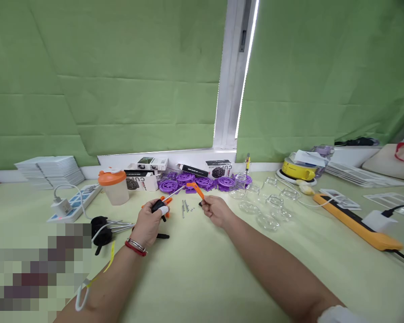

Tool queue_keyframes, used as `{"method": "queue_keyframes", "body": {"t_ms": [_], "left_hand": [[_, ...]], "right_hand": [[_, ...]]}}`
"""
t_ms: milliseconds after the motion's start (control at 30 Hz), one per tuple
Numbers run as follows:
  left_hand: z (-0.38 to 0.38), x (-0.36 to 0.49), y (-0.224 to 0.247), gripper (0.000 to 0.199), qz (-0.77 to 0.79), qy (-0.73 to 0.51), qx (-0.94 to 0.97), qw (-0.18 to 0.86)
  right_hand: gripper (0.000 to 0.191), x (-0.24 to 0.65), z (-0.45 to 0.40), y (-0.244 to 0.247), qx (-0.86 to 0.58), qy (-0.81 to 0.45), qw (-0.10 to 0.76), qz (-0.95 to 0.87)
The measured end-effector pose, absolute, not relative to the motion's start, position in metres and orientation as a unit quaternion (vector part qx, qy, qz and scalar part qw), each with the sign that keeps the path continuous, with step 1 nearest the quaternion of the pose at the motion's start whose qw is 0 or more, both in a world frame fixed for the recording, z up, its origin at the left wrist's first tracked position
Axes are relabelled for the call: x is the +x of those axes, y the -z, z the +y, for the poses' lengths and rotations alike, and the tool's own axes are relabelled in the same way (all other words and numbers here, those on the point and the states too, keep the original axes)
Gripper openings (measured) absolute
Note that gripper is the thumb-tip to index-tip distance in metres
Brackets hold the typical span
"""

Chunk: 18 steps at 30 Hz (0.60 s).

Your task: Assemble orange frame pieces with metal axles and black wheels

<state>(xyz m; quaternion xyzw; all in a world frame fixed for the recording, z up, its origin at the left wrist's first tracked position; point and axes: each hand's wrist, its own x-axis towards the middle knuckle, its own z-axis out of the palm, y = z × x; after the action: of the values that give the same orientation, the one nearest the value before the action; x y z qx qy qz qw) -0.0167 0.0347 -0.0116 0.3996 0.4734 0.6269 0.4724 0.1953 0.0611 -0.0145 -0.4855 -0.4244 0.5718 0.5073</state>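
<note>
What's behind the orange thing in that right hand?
Past the orange piece are purple wheels, with printed boxes behind them. The piece hides a bit of the purple, and the right hand covers some table, so I can't see there.

You face a pale window frame (227, 89) standing between a left green covering (138, 58) and a right green covering (316, 63), both creased; a bright light strip (247, 67) edges the frame; below, a white ledge (195, 158) backs your pale yellow-green tabletop (202, 282).
</note>
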Motion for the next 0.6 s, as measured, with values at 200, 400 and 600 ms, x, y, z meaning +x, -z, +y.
{"method": "queue_keyframes", "body": {"t_ms": [200, 400, 600], "left_hand": [[0.021, -0.004, 0.01, 0.04, 0.428, -0.543, 0.484, 0.537], [0.019, -0.001, 0.019, 0.04, 0.422, -0.482, 0.531, 0.555], [0.021, -0.002, 0.022, 0.039, 0.423, -0.475, 0.539, 0.552]], "right_hand": [[0.008, 0.243, 0.034, 0.035, -0.38, -0.684, 0.517, -0.346], [0.004, 0.251, 0.034, 0.047, -0.286, -0.767, 0.469, -0.332], [0.011, 0.248, 0.035, 0.057, -0.261, -0.796, 0.412, -0.358]]}}
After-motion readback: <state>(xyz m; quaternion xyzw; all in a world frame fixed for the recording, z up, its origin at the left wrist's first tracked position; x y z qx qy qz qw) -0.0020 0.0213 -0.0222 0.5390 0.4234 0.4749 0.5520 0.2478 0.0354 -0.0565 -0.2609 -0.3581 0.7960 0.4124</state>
